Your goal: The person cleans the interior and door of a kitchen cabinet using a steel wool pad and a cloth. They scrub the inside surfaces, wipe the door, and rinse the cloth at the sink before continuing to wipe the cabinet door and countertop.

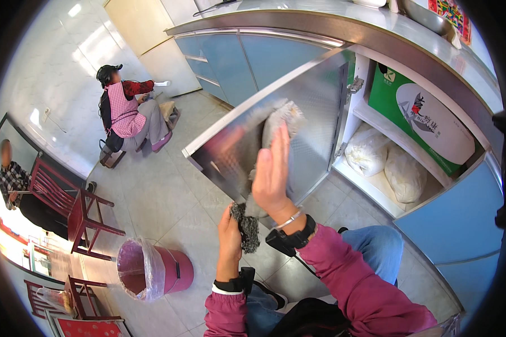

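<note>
My right hand (272,179) is pressed flat, fingers together, on a greyish cloth (283,118) that lies against the inner face of an open cabinet door (316,113). Part of the cloth hangs down behind my wrist. Lower and to the left, my left hand (228,236) grips a dark grey, fuzzy scouring pad (249,231) just below the door's bottom edge. The door's shiny panel shows blurred reflections. To the right stands the open cabinet (358,111), with a green and white printed box (430,111) on its shelf and two tied white bags (405,172) underneath.
A metal-edged countertop (278,19) runs above blue cabinet fronts (219,50). A pink bucket (177,269) with a plastic liner stands on the tiled floor at left, near a red wooden chair (78,210). One person (126,109) sits low by the fridge (168,67); another person (14,181) is farther left.
</note>
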A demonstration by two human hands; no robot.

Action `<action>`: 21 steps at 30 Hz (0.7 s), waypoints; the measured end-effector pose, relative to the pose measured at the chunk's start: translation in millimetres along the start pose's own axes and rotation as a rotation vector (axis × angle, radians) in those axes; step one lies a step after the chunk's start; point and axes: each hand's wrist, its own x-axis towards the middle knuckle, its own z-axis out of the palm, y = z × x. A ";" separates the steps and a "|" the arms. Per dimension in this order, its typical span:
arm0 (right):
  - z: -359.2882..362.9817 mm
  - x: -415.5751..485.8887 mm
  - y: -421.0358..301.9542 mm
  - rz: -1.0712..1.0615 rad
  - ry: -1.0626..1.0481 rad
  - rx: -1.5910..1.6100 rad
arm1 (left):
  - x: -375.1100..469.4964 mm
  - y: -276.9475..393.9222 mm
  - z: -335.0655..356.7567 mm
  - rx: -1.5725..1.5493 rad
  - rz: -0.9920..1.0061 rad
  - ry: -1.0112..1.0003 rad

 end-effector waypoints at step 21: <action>-37.2 121.8 9.5 -0.513 -0.092 -0.413 | -4.8 -11.7 11.9 0.008 0.020 0.044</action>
